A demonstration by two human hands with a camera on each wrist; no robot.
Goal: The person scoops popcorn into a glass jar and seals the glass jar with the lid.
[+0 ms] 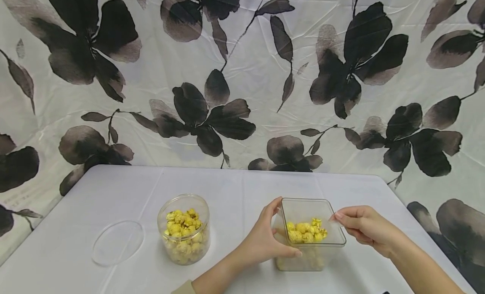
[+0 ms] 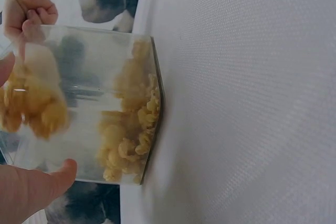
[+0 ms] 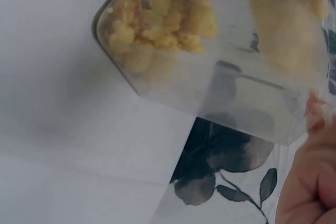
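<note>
My left hand (image 1: 265,237) grips a clear square container (image 1: 299,263) from its left, thumb along the front wall and fingers at the back left corner. The container stands on the table with yellow popcorn at its bottom. At the container's right rim my right hand (image 1: 365,226) pinches the handle of a translucent scoop (image 2: 43,64). In both wrist views the scoop's bowl is inside the container's upper part, loaded with popcorn (image 2: 39,111). The scoop's outline blurs through the plastic. Left of my left hand stands a clear round jar (image 1: 185,254), uncovered and holding more popcorn (image 1: 182,224).
A clear round lid (image 1: 118,243) lies flat on the white table (image 1: 227,193), left of the jar. Behind the table's far edge hangs a floral cloth (image 1: 227,151). A small dark object (image 1: 386,292) shows at the bottom edge.
</note>
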